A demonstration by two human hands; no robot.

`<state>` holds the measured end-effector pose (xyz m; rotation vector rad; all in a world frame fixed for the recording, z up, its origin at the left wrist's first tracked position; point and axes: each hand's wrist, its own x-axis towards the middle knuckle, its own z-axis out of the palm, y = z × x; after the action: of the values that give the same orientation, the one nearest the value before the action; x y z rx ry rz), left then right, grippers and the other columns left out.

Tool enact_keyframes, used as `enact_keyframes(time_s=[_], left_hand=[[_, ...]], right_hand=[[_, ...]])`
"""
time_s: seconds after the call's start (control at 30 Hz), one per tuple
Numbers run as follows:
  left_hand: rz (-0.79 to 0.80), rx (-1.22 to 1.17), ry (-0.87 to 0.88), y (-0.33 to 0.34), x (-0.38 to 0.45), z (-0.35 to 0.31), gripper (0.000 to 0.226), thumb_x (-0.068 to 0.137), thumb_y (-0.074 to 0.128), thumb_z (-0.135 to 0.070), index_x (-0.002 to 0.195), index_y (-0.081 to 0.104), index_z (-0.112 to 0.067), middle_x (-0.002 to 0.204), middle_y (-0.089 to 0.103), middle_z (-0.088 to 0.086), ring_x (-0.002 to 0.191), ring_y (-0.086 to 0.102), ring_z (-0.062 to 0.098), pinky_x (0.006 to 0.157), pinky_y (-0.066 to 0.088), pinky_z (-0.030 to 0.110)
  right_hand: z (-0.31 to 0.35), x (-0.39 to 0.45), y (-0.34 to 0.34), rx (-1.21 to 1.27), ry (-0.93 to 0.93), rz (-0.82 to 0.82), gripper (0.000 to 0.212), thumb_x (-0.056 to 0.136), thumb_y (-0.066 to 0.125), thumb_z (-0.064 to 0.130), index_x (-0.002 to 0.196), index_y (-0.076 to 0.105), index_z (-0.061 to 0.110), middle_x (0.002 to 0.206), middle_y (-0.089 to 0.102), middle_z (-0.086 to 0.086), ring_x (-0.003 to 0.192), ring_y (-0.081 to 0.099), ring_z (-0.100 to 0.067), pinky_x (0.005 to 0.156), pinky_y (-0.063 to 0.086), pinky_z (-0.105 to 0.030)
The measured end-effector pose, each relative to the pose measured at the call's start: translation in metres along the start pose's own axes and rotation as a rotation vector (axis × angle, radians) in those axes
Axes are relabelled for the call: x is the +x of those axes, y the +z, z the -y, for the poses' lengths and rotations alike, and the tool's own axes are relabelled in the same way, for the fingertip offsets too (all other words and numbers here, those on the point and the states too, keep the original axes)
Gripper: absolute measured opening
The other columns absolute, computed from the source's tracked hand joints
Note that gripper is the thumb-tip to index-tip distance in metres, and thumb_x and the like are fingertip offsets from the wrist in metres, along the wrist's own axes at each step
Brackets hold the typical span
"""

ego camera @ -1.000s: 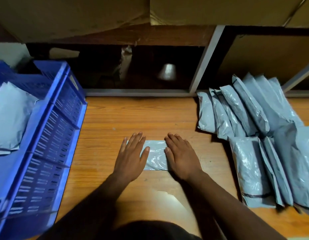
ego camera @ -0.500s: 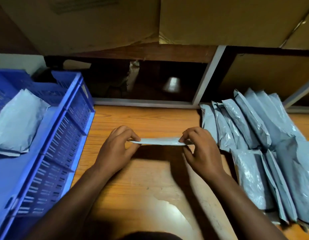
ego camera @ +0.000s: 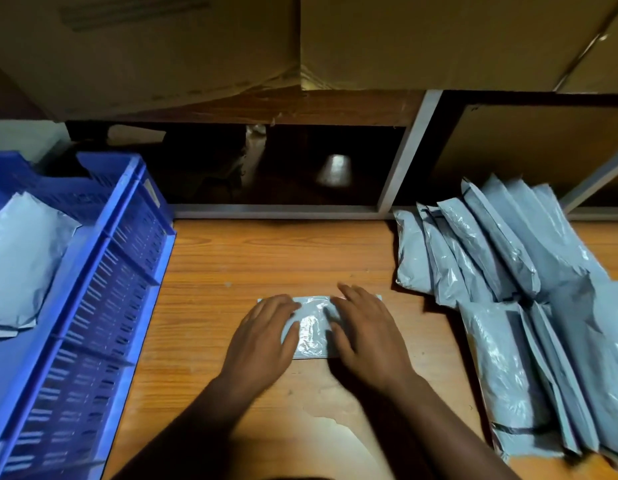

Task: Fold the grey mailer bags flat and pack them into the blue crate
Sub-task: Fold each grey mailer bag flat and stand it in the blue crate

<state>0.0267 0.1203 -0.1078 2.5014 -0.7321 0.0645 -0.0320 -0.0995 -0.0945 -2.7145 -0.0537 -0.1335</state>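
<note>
A small grey mailer bag (ego camera: 312, 327) lies flat on the wooden table (ego camera: 210, 278), near the middle of the table's front part. Both hands rest on top of it with the palms down. The left hand (ego camera: 262, 336) covers the left end of the bag, and its fingers are straight and a little spread, so it presses and does not grip. The right hand (ego camera: 364, 332) covers the right end in the same way, fingers stretched forward over the far edge. Between the two hands a shiny strip of the bag stays visible, and a thin corner shows past each hand at the far side. The right hand is a little blurred, so I cannot tell if every fingertip touches the bag.

The blue crate (ego camera: 103, 306) stands at the left side of the table, well apart from the hands. Inside it lies one packed grey bag (ego camera: 22, 261), against the crate's left part. At the right side of the table a pile of grey mailer bags (ego camera: 508, 289) lies overlapping, near the right hand but not touching it. Behind the table there are cardboard boxes (ego camera: 421, 39) on a shelf.
</note>
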Motion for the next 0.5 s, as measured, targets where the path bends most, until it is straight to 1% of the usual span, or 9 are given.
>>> enact_keyframes(time_s=[0.03,0.07,0.1,0.13,0.17,0.2,0.27,0.4,0.5], left_hand=[[0.035,0.020,-0.012,0.011,0.008,-0.003,0.044,0.102,0.043,-0.039,0.139,0.058,-0.020,0.146,0.053,-0.004,0.138,0.047,0.018,0.115,0.038,0.037],[0.073,0.059,-0.026,0.022,0.014,-0.004,0.053,0.105,0.035,-0.043,0.148,0.051,-0.017,0.156,0.046,0.000,0.147,0.038,0.019,0.123,0.027,0.037],[0.107,0.112,-0.036,0.032,0.018,-0.005,0.060,0.107,0.025,-0.046,0.154,0.043,-0.014,0.162,0.039,0.002,0.152,0.030,0.019,0.126,0.017,0.036],[0.139,0.166,-0.046,0.038,0.020,-0.004,0.065,0.108,0.014,-0.049,0.157,0.037,-0.012,0.164,0.035,0.004,0.154,0.025,0.019,0.126,0.010,0.036],[0.164,0.209,-0.054,0.042,0.021,-0.003,0.070,0.108,0.005,-0.049,0.158,0.035,-0.011,0.164,0.034,0.005,0.155,0.025,0.020,0.126,0.009,0.037],[0.173,0.235,-0.057,0.043,0.020,-0.002,0.073,0.108,0.000,-0.049,0.157,0.036,-0.010,0.164,0.035,0.006,0.154,0.026,0.021,0.125,0.011,0.038],[0.159,0.257,-0.048,0.043,0.020,-0.002,0.071,0.109,0.002,-0.046,0.156,0.039,-0.008,0.163,0.037,0.007,0.153,0.029,0.021,0.124,0.017,0.041],[0.115,0.290,-0.037,0.048,0.018,-0.004,0.062,0.110,0.013,-0.039,0.154,0.042,-0.006,0.162,0.038,0.009,0.153,0.030,0.024,0.123,0.027,0.046],[0.092,0.319,-0.010,0.051,0.021,-0.002,0.055,0.110,0.023,-0.032,0.153,0.043,-0.006,0.162,0.038,0.010,0.153,0.029,0.027,0.123,0.028,0.048]], right_hand=[[0.005,0.010,0.008,-0.031,0.005,0.019,0.051,0.101,0.049,0.037,0.150,0.049,0.023,0.165,0.036,0.000,0.153,0.029,-0.022,0.126,0.022,-0.045],[0.008,0.018,0.017,-0.065,0.005,0.044,0.053,0.104,0.045,0.038,0.155,0.043,0.023,0.167,0.032,-0.001,0.155,0.024,-0.024,0.127,0.020,-0.047],[0.009,0.023,0.027,-0.097,0.006,0.069,0.054,0.106,0.039,0.039,0.158,0.039,0.022,0.169,0.028,-0.002,0.156,0.021,-0.025,0.127,0.018,-0.050],[0.008,0.026,0.036,-0.126,0.012,0.089,0.055,0.107,0.033,0.040,0.160,0.035,0.022,0.170,0.025,-0.003,0.157,0.021,-0.027,0.127,0.016,-0.052],[0.006,0.027,0.043,-0.152,0.024,0.105,0.056,0.108,0.029,0.041,0.161,0.033,0.022,0.170,0.022,-0.004,0.157,0.021,-0.028,0.127,0.014,-0.053],[0.005,0.027,0.048,-0.175,0.035,0.111,0.056,0.109,0.025,0.041,0.162,0.031,0.022,0.170,0.022,-0.004,0.156,0.022,-0.028,0.127,0.014,-0.053],[0.004,0.025,0.054,-0.201,0.041,0.104,0.056,0.110,0.023,0.041,0.162,0.030,0.022,0.171,0.021,-0.005,0.157,0.022,-0.029,0.126,0.015,-0.054],[0.005,0.026,0.057,-0.243,0.036,0.126,0.056,0.110,0.023,0.040,0.163,0.027,0.023,0.171,0.019,-0.005,0.158,0.017,-0.030,0.125,0.015,-0.055],[0.005,0.029,0.060,-0.266,0.049,0.143,0.056,0.109,0.024,0.040,0.162,0.029,0.023,0.171,0.021,-0.007,0.157,0.017,-0.032,0.124,0.015,-0.056]])
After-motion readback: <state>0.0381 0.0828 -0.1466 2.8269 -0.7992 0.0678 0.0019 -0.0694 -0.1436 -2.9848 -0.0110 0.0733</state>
